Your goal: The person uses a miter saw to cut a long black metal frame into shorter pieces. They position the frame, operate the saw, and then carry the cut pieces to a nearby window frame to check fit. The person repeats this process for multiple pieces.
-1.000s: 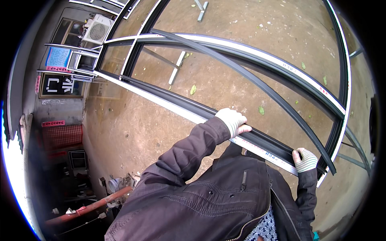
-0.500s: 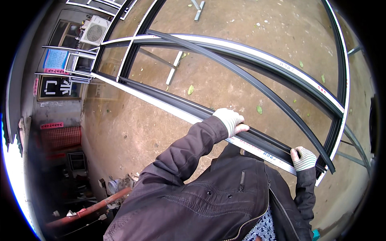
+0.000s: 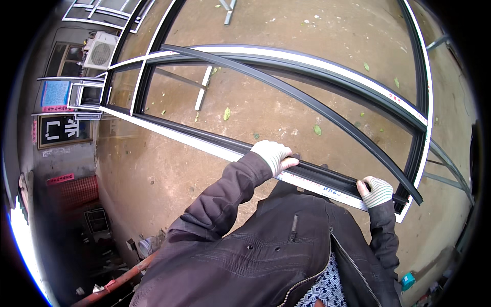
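A large window frame (image 3: 184, 141) of black and white metal profiles stretches in front of me. Along its near rail runs a black strip (image 3: 327, 171), and I cannot tell whether it is loose or fixed. In a striped fingerless glove, my left hand (image 3: 275, 156) is closed over the strip near the middle of the rail. My right hand (image 3: 376, 191), gloved alike, grips it near the right corner, thumb on the inner side. A dark curved bar (image 3: 302, 97) lies slantwise across the frame, its near end jutting past the right corner.
Metal support legs (image 3: 203, 91) show beneath the frame, above a brown floor (image 3: 169, 169) with scattered leaves. To the left are an air-conditioner unit (image 3: 101, 52), a wall sign (image 3: 65, 130) and a red pipe (image 3: 120, 281). A teal object (image 3: 407, 281) lies at lower right.
The view has shifted, so the frame and both hands appear farther left and the hands' hold looks the same. More of the floor at lower right now shows.
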The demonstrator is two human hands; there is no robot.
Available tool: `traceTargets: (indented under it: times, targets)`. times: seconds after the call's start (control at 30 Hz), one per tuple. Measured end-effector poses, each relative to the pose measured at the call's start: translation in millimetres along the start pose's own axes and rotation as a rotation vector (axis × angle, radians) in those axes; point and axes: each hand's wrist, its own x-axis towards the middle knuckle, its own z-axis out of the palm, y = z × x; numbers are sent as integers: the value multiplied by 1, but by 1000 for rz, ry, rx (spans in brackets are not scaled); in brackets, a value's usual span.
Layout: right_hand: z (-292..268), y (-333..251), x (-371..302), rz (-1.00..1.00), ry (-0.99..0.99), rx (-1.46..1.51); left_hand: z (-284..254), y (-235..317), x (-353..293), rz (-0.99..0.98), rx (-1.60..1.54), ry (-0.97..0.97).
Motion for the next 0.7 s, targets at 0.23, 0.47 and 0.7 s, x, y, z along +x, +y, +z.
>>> traceTargets:
  times: [0.23, 0.47, 0.7]
  targets:
    - [2, 15, 13, -23, -244, -43, 26, -16, 0, -15, -25, 48]
    - [4, 24, 13, 28, -258, 8, 36, -25, 14, 16, -78, 84]
    - [14, 21, -4, -26, -214, 41, 41, -29, 0, 38, -213, 68]
